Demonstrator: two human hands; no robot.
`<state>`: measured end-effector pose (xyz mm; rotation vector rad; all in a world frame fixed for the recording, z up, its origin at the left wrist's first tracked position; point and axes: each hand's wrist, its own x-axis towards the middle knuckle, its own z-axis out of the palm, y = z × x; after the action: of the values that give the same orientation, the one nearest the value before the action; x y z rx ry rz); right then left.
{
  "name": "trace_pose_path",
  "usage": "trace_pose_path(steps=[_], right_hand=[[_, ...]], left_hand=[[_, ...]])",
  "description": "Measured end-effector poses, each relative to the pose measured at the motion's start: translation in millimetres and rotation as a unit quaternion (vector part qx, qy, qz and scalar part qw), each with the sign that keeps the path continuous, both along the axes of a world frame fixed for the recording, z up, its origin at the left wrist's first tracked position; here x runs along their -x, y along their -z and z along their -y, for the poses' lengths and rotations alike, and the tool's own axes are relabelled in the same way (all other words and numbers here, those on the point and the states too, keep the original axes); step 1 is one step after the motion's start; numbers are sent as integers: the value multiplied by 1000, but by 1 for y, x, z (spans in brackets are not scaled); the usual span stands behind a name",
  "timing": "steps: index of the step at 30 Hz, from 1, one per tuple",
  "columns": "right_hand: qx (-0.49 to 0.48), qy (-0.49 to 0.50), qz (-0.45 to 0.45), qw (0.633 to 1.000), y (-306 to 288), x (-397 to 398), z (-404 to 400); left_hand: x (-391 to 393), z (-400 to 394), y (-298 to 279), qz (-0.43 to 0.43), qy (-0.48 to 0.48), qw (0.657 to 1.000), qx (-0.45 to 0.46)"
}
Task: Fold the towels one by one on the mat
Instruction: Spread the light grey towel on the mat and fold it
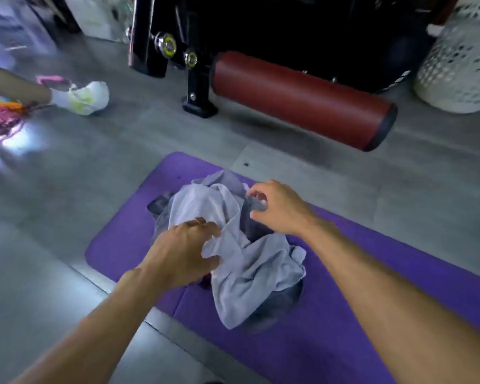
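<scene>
While the towels [241,245] are lying in a heap near the mat's [330,342] far end, the left hand [183,253] is grabbing the light towel and the right hand [275,206] is pinching a fold; lifting one towel slowly should work best.

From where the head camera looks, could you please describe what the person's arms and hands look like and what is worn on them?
Both forearms are bare right to the frame edge, with no sleeves, gloves or watch in view. The left hand wears a thin ring on one finger. The right hand shows no jewellery that I can see. The picture is slightly blurred, so finer marks cannot be told.
</scene>
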<state>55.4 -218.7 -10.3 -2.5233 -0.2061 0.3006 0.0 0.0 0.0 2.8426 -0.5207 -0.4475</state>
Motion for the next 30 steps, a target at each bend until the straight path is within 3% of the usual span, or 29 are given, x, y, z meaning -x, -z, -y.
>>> trace_pose_path(steps=[5, 10, 12, 16, 18, 20, 24, 26, 28, 30], right_hand=[[42, -88, 16, 995, 117, -14, -35], [105, -141, 107, 979, 174, -21, -39], [62, -103, 104, 987, 171, -17, -30], [-131, 72, 60, 987, 133, -6, 19], [-267, 155, 35, 951, 112, 3, 45], [-392, 237, 17, 889, 97, 14, 72], [-496, 374, 39, 782, 88, 47, 132], [-547, 397, 25, 737, 81, 74, 165], [-569, 383, -20, 728, 75, 106, 195], [-518, 358, -41, 776, 77, 139, 221]], left_hand=[[-12, -16, 106, 55, -17, 998, -31], [-29, -19, 170, 131, 26, 990, -38], [-31, -11, 169, 145, 40, 988, 26], [-44, 27, 139, 93, 3, 975, 200], [-54, 58, 126, 82, 10, 957, 277], [-63, 95, 117, 47, 20, 938, 342], [-62, 180, 105, -9, 72, 925, 374], [-47, 222, 96, -21, 89, 926, 366], [-29, 262, 87, -47, 98, 919, 379], [-8, 302, 81, -65, 109, 912, 391]])
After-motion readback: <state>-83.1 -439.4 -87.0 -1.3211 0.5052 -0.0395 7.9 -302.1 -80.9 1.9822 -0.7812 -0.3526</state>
